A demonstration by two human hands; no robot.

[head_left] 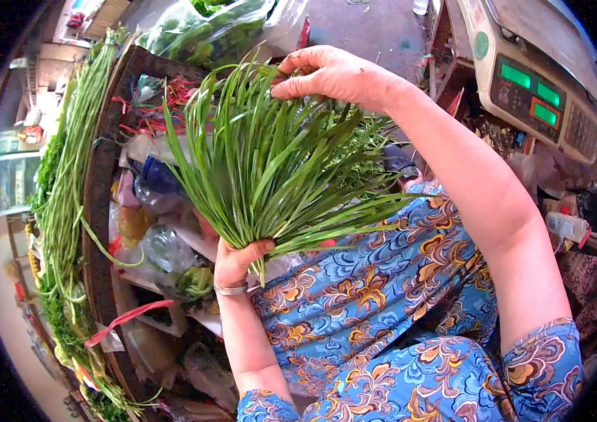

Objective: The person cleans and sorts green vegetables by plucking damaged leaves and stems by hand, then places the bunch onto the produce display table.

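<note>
A fanned bunch of garlic chives (256, 162), with long flat green leaves, is held up above my lap. My left hand (236, 261) is closed around the stem ends at the bottom, thumb across the front. Up at the leaf tips is my right hand (337, 76), its thumb and fingers curled in a pinch on some of the leaves. The leaves partly hide what those fingertips grip. More thin greens (369, 144) show behind the bunch on the right.
Long beans (77, 190) lie along a wooden ledge (101, 267) at left, with a red tie (129, 320) over its edge. Clear bags (168, 250) fill the shelf below. A bag of leafy greens (203, 35) sits at the top, and a digital scale (516, 112) stands upper right.
</note>
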